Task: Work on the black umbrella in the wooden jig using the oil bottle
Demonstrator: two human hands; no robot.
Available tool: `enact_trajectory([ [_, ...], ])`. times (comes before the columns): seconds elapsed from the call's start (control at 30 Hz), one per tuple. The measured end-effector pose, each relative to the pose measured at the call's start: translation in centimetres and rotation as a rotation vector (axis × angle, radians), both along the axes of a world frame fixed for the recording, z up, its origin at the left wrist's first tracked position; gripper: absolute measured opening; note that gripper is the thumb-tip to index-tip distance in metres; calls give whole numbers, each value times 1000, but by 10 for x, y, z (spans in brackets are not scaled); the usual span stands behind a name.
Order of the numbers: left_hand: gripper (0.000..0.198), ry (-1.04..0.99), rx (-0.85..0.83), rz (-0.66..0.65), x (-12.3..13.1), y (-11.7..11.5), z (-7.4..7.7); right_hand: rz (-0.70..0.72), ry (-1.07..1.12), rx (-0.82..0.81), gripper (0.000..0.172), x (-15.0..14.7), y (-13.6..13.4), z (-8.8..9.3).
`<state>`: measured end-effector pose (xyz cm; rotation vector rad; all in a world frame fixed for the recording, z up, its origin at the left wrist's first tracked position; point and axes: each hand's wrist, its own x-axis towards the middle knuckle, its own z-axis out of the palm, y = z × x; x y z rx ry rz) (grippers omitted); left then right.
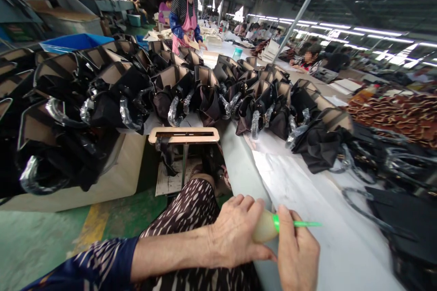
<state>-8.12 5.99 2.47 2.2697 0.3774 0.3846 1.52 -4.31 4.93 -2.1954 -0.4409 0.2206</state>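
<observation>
A translucent, yellowish squeeze bottle (265, 228) with a long green nozzle (310, 224) lies sideways between my hands, above the table edge near my lap. My left hand (235, 233) is wrapped around the body of the bottle. At the nozzle's base, the thumb and fingers of my right hand (297, 250) close on the green cap, and the thin tip sticks out to the right past them. How full the bottle is cannot be made out, since my fingers cover much of it.
White sheeting (300, 200) covers the table on my right. Several black handbags (208, 100) with plastic-wrapped handles crowd the table and a cream bin (128, 168). A slotted wooden frame (184, 135) stands ahead. Brown pieces (396, 116) are piled right; a co-worker (186, 13) stands beyond.
</observation>
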Motion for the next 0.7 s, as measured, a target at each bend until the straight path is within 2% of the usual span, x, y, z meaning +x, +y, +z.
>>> enact_trajectory([
  [0.13,94,-129,-409,-51,-10,5,4,-149,66,107,50,9,-2,6],
  [0.23,109,-119,-707,-46,-16,7,3,-190,93,128,50,14,-3,5],
  [0.33,99,-142,-937,-46,-17,6,2,-179,76,122,49,15,-2,5],
  [0.4,90,-193,-1010,-60,-17,6,2,-145,41,92,49,14,-1,7],
  [0.53,83,-258,-1094,-82,-14,3,1,-108,-50,37,47,15,-7,4],
  [0.7,81,-298,-1276,-98,-8,1,-19,71,-367,-161,54,13,-23,-9],
])
